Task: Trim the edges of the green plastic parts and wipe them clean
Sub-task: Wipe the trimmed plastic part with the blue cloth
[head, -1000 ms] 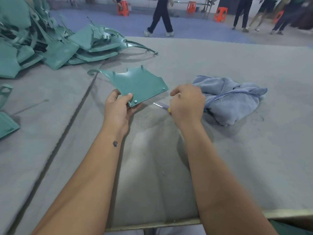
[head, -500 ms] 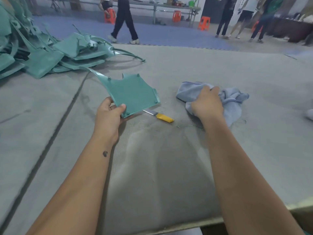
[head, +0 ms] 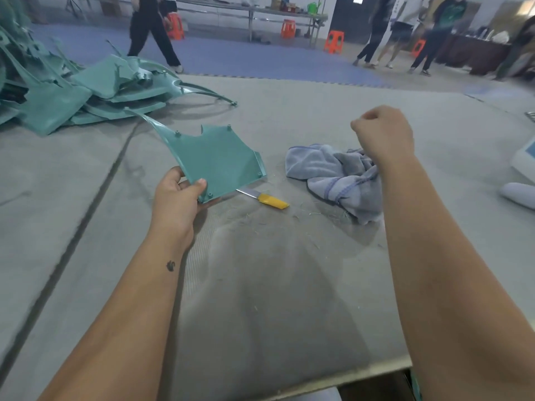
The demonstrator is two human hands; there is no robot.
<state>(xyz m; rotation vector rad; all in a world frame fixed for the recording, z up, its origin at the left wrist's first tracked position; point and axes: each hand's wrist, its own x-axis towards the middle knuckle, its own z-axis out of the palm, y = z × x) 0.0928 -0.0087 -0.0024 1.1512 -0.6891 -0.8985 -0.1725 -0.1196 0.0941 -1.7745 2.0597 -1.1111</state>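
My left hand [head: 176,198] grips the near corner of a flat green plastic part [head: 214,160], held tilted above the grey table. The part has small pegs along its edges and a long curved strip running back left. A yellow-handled knife [head: 270,199] lies on the table just right of that corner, blade toward the part, with nothing touching it. My right hand [head: 383,134] is curled into a fist over the far side of a blue-grey cloth [head: 333,175]. The cloth bunches up under the hand, which grips it.
A heap of green plastic parts [head: 86,94] fills the table's back left. Thin green shavings lie around the knife. White objects [head: 521,180] sit at the right edge. The table's front edge [head: 347,374] is near me. People walk on the blue floor beyond.
My right hand set the knife down on the table, moved right onto the cloth and has now risen in a fist with the cloth bunching under it. The left hand kept hold of the part.
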